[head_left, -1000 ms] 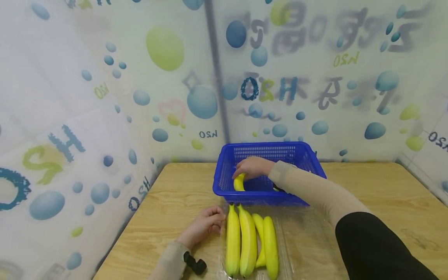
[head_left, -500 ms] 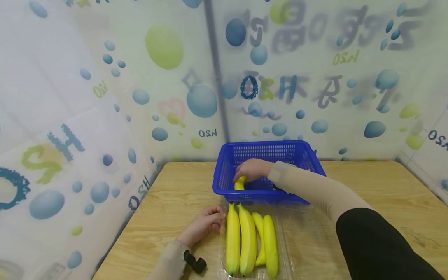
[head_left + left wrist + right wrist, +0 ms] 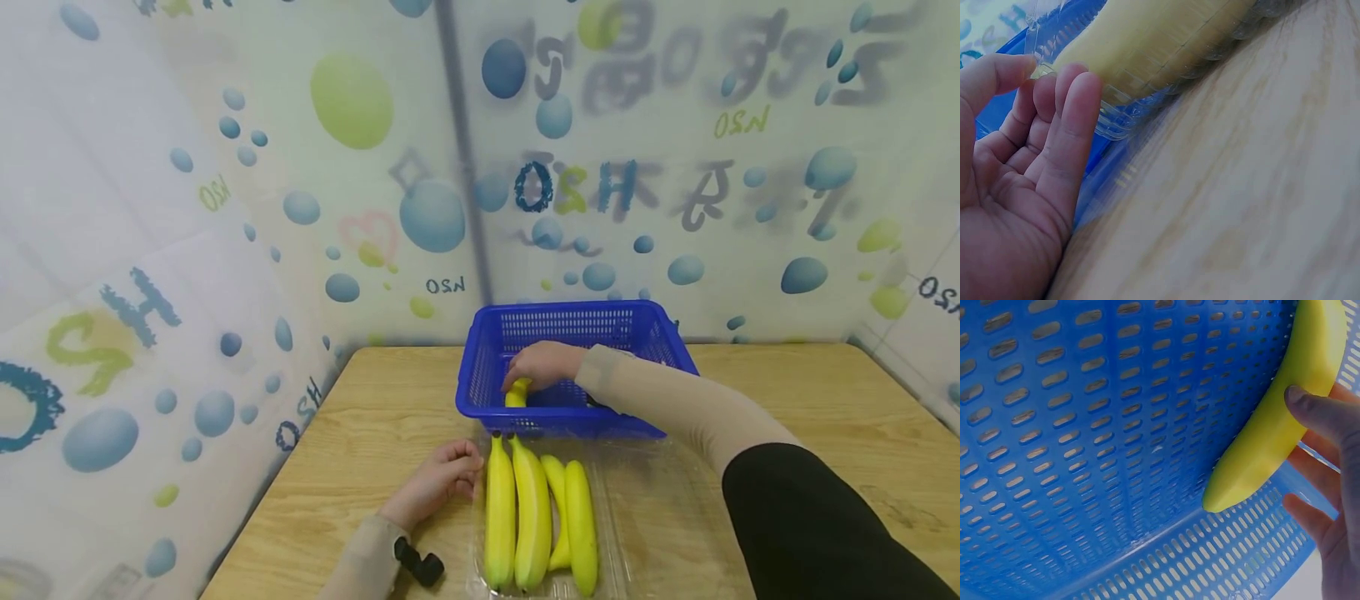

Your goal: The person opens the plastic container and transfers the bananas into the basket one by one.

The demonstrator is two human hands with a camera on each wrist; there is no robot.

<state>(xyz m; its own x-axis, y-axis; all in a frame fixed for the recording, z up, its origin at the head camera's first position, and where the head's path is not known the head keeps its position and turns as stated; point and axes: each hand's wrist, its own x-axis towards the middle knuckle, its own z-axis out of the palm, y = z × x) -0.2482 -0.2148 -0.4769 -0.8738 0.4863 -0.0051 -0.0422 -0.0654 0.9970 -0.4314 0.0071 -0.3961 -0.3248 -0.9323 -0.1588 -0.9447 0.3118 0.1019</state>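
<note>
Inside the blue plastic basket [image 3: 480,379], my right hand [image 3: 546,364] grips a yellow banana [image 3: 1260,447], its thumb across the near side and fingers behind. The basket's front wall hides the banana's lower part in the head view. My left hand [image 3: 437,482] is at the upper left edge of a clear plastic clamshell box [image 3: 611,542]; the left wrist view has its thumb and index finger pinching the rim. Several bananas [image 3: 532,525] lie side by side, lengthwise, in the left half of that box.
The box stands on a wooden table [image 3: 360,417], directly in front of the basket. Behind the table rises a wall covering [image 3: 585,267] printed with bubbles. A black strap device [image 3: 420,565] sits on my left wrist.
The banana in my right hand has dropped slightly lower in the basket, then shifted a touch to the right. My left hand has kept its place at the box edge.
</note>
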